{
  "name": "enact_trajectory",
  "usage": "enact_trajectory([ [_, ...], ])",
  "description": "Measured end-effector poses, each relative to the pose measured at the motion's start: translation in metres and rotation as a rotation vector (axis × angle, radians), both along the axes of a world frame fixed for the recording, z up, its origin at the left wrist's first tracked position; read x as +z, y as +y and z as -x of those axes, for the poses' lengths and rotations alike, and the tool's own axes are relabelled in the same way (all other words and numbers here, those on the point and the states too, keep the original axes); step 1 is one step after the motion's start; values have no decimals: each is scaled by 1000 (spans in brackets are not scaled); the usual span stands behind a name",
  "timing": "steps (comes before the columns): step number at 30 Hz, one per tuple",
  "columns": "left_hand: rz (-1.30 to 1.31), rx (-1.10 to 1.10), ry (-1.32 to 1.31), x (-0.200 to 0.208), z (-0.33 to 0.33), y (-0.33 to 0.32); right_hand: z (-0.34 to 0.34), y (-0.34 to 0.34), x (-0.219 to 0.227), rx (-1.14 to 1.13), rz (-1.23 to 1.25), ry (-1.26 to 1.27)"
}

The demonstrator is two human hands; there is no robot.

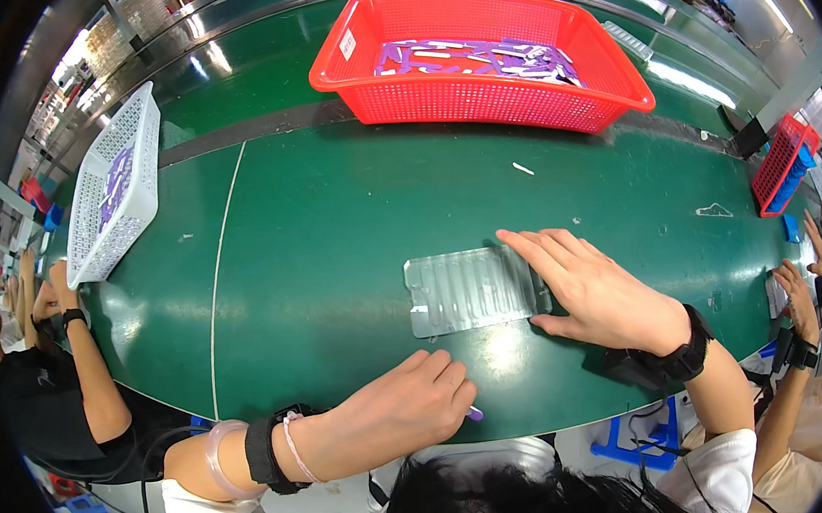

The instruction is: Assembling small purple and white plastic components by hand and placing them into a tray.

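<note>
A clear plastic tray (473,290) with parallel grooves lies on the green work table (303,256) in front of me. My right hand (602,293) is at the tray's right end, fingers stretched out and thumb at its lower corner. My left hand (419,402) is closed just above the table's near edge, left of and below the tray. A purple tip (475,413) of a small piece sticks out from under its fingers; the rest is hidden by the hand.
A red basket (486,103) at the back holds many slim purple and white pieces. At left stands a white basket (138,212) with similar pieces. One white piece (523,169) lies loose. Co-workers' arms show at left (99,381) and right (799,310), beside a small red basket (777,171).
</note>
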State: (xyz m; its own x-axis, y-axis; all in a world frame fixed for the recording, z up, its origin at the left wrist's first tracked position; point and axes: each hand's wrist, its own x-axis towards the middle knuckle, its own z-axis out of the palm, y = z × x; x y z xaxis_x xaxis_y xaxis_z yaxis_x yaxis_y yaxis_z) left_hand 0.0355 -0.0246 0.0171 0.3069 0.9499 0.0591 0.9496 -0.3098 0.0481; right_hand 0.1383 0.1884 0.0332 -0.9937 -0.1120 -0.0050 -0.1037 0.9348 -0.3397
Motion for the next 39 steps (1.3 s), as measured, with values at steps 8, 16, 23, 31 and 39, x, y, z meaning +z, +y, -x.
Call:
enact_trajectory([
  [8, 172, 76, -169, 11, 3, 0, -26, 5, 11, -117, -143, -57],
  [16, 244, 504, -1528, 13, 32, 23, -7, -31, 10, -217, 841, 30],
  [23, 111, 564, -1730, 13, 31, 24, 12, -34, -12, -272, 1474, 31],
  [31, 156, 595, -1765, 9, 38, 22, 24, -31, -10, -366, 1509, -42],
  [39, 199, 658, -2057, -13, 48, 20, 33, -15, 2, -274, 485, 148],
])
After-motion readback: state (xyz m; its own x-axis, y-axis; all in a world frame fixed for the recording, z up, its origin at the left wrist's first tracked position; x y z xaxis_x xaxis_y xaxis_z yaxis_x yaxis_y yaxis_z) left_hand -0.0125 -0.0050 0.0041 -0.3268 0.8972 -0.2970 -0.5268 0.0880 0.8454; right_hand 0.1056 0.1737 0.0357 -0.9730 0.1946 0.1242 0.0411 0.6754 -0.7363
